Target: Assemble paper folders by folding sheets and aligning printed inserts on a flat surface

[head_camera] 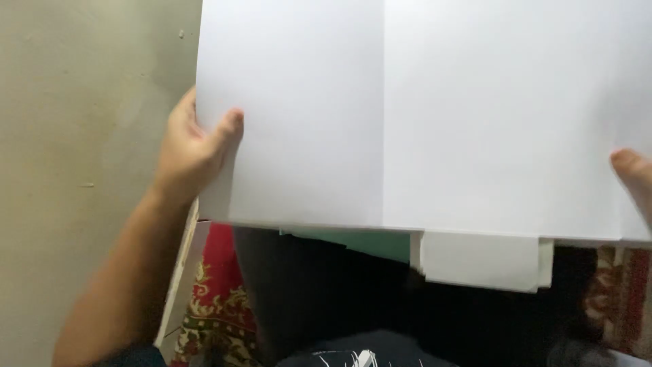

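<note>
Holding a big white sheet of paper [421,115] up before you, your left hand [193,146] pinches its left edge, thumb on the front, your right hand [635,180] shows only a thumb pressed on the right edge, folded white paper [479,261] and a green sheet [373,242] just below, red patterned rug [214,299] underneath.

No packages, labels, signs or screens are visible here; the frame shows only plain white and green paper sheets, without any print.
</note>
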